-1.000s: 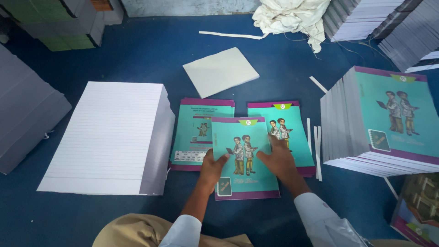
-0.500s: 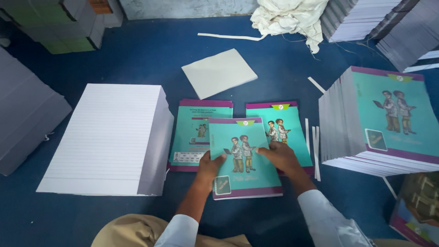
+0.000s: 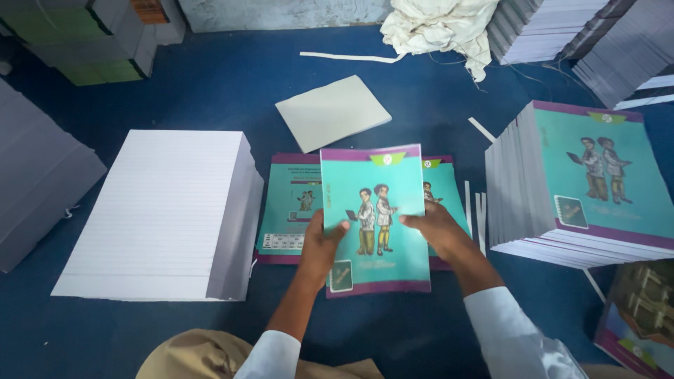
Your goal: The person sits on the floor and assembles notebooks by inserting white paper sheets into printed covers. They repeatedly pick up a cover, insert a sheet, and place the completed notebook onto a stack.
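Blue floor (image 3: 210,337); left hand (image 3: 321,245) and right hand (image 3: 437,228) grip closed on glossy teal booklet (image 3: 375,210) edges

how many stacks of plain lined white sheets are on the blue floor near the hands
1: the stack of lined sheets lies left of the left hand. Grey piles at the frame edges may be more paper, hard to tell.

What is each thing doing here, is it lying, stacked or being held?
Teal booklet with purple edges: closed, held in both hands.
Left hand: gripping its left edge.
Right hand: gripping its right edge.
Opened teal cover: flat on the floor.
White lined paper stack: piled neatly.
Teal booklet stack: piled, closed.
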`<state>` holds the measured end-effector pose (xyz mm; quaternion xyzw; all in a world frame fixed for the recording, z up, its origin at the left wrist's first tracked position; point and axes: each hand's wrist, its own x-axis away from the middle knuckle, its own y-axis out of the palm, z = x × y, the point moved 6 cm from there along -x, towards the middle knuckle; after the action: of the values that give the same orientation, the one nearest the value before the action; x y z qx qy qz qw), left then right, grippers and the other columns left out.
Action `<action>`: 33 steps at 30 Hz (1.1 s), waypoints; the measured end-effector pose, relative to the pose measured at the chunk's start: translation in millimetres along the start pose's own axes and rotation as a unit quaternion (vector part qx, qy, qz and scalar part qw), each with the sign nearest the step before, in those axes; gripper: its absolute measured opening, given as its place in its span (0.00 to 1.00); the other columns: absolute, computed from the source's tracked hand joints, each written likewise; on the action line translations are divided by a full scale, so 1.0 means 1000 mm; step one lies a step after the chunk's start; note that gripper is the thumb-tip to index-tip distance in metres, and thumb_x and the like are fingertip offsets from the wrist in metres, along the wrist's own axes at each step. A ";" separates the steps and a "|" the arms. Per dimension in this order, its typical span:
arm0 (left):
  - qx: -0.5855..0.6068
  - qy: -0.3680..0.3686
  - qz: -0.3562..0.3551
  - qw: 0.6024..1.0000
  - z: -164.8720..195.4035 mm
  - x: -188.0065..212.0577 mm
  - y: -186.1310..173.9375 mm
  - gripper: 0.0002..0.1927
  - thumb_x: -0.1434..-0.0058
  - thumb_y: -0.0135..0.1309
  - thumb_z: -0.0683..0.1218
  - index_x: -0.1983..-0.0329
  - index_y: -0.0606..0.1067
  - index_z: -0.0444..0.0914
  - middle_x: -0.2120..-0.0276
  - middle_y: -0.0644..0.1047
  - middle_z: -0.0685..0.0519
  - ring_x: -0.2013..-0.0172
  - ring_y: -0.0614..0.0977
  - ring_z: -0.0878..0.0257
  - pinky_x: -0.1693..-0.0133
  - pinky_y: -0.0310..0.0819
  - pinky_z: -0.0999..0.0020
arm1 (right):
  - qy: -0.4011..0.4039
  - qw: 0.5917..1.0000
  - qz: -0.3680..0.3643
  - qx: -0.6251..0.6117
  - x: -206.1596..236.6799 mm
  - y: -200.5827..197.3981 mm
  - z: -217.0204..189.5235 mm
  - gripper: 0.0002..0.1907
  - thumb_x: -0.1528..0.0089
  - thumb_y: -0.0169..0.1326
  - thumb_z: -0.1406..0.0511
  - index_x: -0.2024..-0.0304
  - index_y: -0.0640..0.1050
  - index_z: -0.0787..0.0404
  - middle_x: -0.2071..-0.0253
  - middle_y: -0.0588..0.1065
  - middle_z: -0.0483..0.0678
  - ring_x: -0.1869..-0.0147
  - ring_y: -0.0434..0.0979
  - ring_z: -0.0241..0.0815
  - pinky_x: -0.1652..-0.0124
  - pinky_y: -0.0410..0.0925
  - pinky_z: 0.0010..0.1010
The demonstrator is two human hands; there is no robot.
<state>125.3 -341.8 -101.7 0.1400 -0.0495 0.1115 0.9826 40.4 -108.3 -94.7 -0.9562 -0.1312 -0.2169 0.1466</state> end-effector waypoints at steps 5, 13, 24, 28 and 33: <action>-0.098 0.102 0.069 0.988 0.026 -0.009 0.000 0.17 0.37 0.59 0.42 0.46 0.75 0.34 0.55 0.79 0.48 0.55 0.78 0.61 0.51 0.72 0.64 | -0.150 0.987 0.059 -0.014 0.019 0.005 -0.040 0.27 0.40 0.57 0.67 0.38 0.72 0.63 0.48 0.79 0.54 0.47 0.77 0.45 0.48 0.69 0.35; -0.097 0.114 0.096 0.984 0.037 -0.016 0.001 0.15 0.36 0.56 0.45 0.48 0.74 0.35 0.58 0.80 0.51 0.55 0.80 0.63 0.51 0.74 0.65 | -0.366 0.923 0.119 0.000 0.043 0.017 -0.059 0.24 0.34 0.54 0.67 0.36 0.69 0.65 0.44 0.75 0.52 0.40 0.73 0.41 0.43 0.67 0.33; -0.057 0.201 0.035 0.977 0.016 -0.019 0.006 0.20 0.32 0.53 0.44 0.39 0.67 0.33 0.50 0.76 0.46 0.48 0.77 0.60 0.44 0.71 0.64 | -0.294 0.947 0.115 -0.060 0.017 0.013 -0.018 0.26 0.36 0.56 0.66 0.36 0.67 0.66 0.45 0.73 0.54 0.42 0.75 0.43 0.45 0.70 0.34; -0.030 0.177 0.017 0.984 0.018 -0.015 0.007 0.25 0.32 0.53 0.44 0.34 0.64 0.32 0.47 0.74 0.46 0.47 0.75 0.60 0.44 0.70 0.64 | -0.336 0.932 0.071 -0.115 0.017 0.015 -0.018 0.33 0.36 0.56 0.66 0.31 0.61 0.65 0.41 0.70 0.55 0.38 0.71 0.44 0.42 0.68 0.36; -0.033 0.213 0.005 0.976 0.031 -0.013 0.009 0.31 0.32 0.55 0.48 0.31 0.59 0.33 0.44 0.72 0.46 0.44 0.73 0.60 0.42 0.68 0.65 | -0.307 0.941 0.069 -0.121 0.020 0.015 -0.018 0.36 0.37 0.57 0.63 0.30 0.58 0.64 0.40 0.70 0.55 0.37 0.70 0.45 0.42 0.68 0.37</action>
<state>108.6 -345.2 -71.9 0.0806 0.1570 0.1421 0.9740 55.7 -124.8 -73.1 -0.9935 -0.0763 0.0841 -0.0032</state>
